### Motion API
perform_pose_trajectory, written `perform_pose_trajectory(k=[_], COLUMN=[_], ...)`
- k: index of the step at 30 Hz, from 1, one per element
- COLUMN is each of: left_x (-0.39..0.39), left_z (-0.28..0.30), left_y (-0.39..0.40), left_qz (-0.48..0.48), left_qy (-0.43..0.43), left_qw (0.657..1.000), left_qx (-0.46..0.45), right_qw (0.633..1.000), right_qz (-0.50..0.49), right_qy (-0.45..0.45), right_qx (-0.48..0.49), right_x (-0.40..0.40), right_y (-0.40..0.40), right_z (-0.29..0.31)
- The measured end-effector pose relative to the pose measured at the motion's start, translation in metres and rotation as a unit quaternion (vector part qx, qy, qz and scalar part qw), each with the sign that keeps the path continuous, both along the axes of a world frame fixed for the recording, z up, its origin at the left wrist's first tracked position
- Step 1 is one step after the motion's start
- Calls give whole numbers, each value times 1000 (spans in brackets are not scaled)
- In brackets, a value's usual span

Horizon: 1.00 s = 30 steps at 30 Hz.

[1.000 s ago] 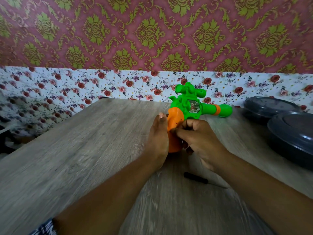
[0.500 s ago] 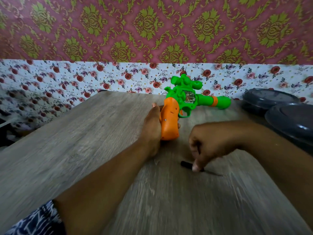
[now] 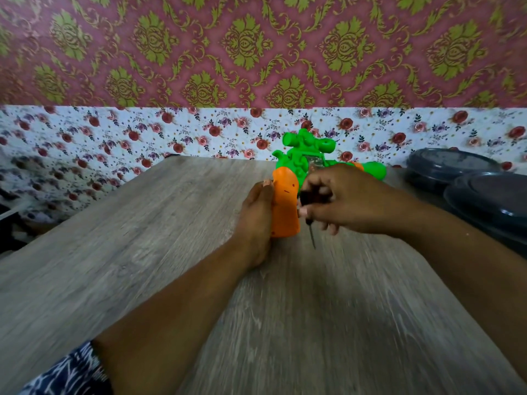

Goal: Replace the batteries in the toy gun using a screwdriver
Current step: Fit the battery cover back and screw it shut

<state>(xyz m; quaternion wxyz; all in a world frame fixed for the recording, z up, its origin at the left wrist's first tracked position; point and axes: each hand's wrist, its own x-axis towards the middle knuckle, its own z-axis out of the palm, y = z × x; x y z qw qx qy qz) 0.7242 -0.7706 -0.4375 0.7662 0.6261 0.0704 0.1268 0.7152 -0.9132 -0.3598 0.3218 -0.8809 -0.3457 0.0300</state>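
Under both forearms, a grey wood-grain table [image 3: 142,252], reaching back to a papered wall. Off beyond the right wrist, at the table's far right edge, two dark round lidded containers [image 3: 484,201], one partly in front of the other. Between the two hands, the toy gun [image 3: 296,166]: green body and barrel away past the knuckles, orange grip [image 3: 285,206] standing butt-down on the table. Left hand [image 3: 255,220] laid flat against the grip's left side, fingers pressed together, thumb hidden. Right hand [image 3: 345,201] just right of the grip, curled and pinching the screwdriver [image 3: 309,212] by its black handle, thin shaft pointing down, tip clear of the table.
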Motion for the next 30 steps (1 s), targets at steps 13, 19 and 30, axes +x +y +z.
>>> perform_pose_trajectory(k=[13, 19, 30], left_x=[1, 2, 3], left_z=[-2, -5, -5], left_y=[1, 3, 4], left_qz=[-53, -49, -50], left_qy=[-28, -38, -34], left_qw=[997, 996, 996], left_qx=[-56, -60, -66], right_qw=[974, 975, 977], right_qz=[-18, -13, -16], right_qy=[-77, -78, -101], right_qx=[214, 206, 188], right_x=[-4, -6, -6], right_y=[11, 11, 10], right_z=[-6, -3, -4])
